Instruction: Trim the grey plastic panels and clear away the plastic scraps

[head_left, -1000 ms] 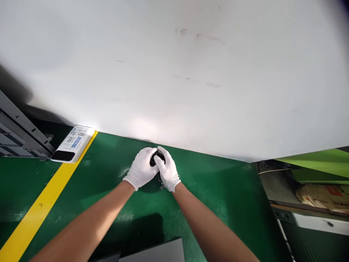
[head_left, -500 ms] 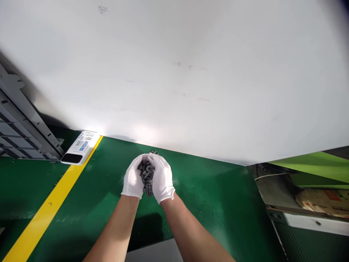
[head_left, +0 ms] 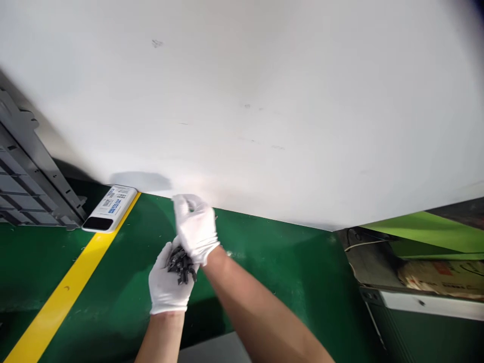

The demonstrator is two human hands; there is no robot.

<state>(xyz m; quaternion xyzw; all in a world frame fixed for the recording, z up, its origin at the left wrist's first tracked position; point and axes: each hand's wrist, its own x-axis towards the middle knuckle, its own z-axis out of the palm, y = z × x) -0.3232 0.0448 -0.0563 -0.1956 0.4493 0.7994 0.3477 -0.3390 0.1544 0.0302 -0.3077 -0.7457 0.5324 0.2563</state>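
Head view: the left hand [head_left: 167, 286] lies cupped, palm up, cradling a heap of small dark parts [head_left: 180, 264] above the green desk [head_left: 287, 272]. The right hand [head_left: 194, 227] hovers over it, fingers loosely curled. Best to keep the cup level so nothing spills.

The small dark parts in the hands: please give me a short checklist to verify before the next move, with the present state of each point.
1. Small dark parts rest in the cupped left hand: ok.
2. Right hand covers the pile from above and touches it: ok.
3. No part visible on the green surface near the hands: ok.
4. Number of parts held: cannot tell.
5. White device lies apart from the hands, at the yellow stripe: ok.
6. Both gloves intact: cannot tell, right hand is blurred.
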